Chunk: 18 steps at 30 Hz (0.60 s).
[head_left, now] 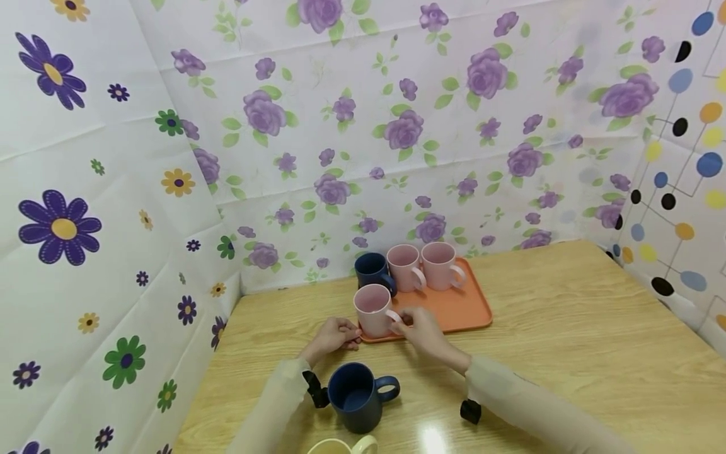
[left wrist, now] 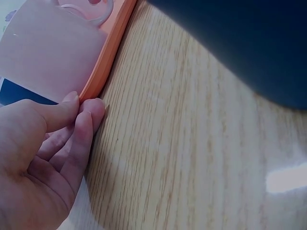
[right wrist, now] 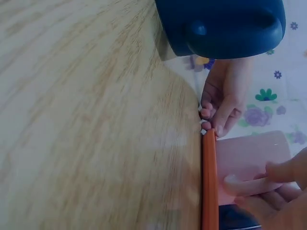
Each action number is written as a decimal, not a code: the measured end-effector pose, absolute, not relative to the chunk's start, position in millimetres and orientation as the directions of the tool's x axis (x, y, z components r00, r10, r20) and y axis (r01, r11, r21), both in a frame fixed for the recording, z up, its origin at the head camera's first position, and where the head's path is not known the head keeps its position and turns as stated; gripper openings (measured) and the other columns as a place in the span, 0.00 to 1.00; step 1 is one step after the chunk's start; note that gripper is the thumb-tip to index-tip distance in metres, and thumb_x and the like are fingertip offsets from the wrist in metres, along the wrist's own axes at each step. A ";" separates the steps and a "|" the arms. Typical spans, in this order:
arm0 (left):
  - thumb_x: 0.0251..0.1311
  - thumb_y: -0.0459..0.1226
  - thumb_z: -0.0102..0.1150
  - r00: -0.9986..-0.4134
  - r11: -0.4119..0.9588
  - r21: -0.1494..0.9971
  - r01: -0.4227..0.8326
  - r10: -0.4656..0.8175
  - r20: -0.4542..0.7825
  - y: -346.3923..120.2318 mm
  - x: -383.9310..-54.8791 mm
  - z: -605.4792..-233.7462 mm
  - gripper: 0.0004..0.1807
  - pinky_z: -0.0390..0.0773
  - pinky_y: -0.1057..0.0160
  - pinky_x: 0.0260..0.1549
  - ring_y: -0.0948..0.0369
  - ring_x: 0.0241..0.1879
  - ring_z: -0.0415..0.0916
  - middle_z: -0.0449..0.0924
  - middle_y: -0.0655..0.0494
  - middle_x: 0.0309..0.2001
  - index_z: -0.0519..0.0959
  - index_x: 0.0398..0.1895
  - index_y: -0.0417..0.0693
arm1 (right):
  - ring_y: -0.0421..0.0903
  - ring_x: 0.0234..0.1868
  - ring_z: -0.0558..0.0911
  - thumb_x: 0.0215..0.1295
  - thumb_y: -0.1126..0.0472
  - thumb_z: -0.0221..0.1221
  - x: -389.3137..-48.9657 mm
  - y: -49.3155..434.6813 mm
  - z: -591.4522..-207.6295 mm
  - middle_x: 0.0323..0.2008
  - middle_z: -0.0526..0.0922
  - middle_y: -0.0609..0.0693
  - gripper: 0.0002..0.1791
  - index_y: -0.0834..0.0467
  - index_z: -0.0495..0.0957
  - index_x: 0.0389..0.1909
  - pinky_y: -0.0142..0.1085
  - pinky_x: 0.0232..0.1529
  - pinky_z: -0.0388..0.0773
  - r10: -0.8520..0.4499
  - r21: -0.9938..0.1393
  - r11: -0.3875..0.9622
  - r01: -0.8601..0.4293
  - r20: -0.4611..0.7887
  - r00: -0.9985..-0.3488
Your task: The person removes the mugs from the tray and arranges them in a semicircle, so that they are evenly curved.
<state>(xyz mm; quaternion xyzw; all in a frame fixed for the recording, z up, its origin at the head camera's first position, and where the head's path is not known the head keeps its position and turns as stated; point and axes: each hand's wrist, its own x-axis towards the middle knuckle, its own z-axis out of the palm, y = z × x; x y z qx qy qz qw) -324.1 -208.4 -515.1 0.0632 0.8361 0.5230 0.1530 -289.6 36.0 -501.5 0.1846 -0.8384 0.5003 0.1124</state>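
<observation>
On the front left corner of an orange tray [head_left: 437,312] stands a pink mug [head_left: 372,312], its handle turned right. My right hand [head_left: 422,331] pinches that handle between thumb and fingers, also visible in the right wrist view. With thumb on top and fingers below, my left hand [left wrist: 53,139] pinches the tray's corner rim beside the mug. Behind on the tray are a dark blue mug [head_left: 371,270] and two more pink mugs, one in the middle [head_left: 404,271] and one at right [head_left: 439,268].
Between my forearms a second dark blue mug [head_left: 360,403] stands upright on the wooden table [head_left: 556,328], handle to the right. A pale yellow mug [head_left: 331,448] shows at the bottom edge. Flower-patterned sheets [head_left: 363,126] hang behind and at the left.
</observation>
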 end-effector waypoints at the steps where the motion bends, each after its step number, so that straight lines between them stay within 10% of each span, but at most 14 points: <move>1: 0.65 0.32 0.58 -0.946 0.444 0.894 -0.053 0.264 -0.188 -208.1 -323.7 -514.6 0.10 0.83 0.69 0.26 0.66 0.22 0.79 0.85 0.46 0.29 0.78 0.39 0.29 | 0.40 0.31 0.82 0.58 0.63 0.67 -290.5 35.6 -501.9 0.27 0.85 0.45 0.04 0.60 0.84 0.31 0.29 0.31 0.78 -0.198 -0.796 0.433 -0.422 0.373 -0.906; 18: 0.65 0.32 0.58 -0.949 0.443 0.896 -0.046 0.261 -0.178 -207.6 -321.6 -513.6 0.11 0.85 0.65 0.27 0.65 0.23 0.80 0.85 0.44 0.29 0.78 0.40 0.28 | 0.39 0.33 0.83 0.60 0.66 0.64 -279.7 50.1 -494.2 0.29 0.86 0.48 0.04 0.58 0.84 0.35 0.31 0.37 0.82 -0.203 -0.818 0.375 -0.436 0.387 -0.900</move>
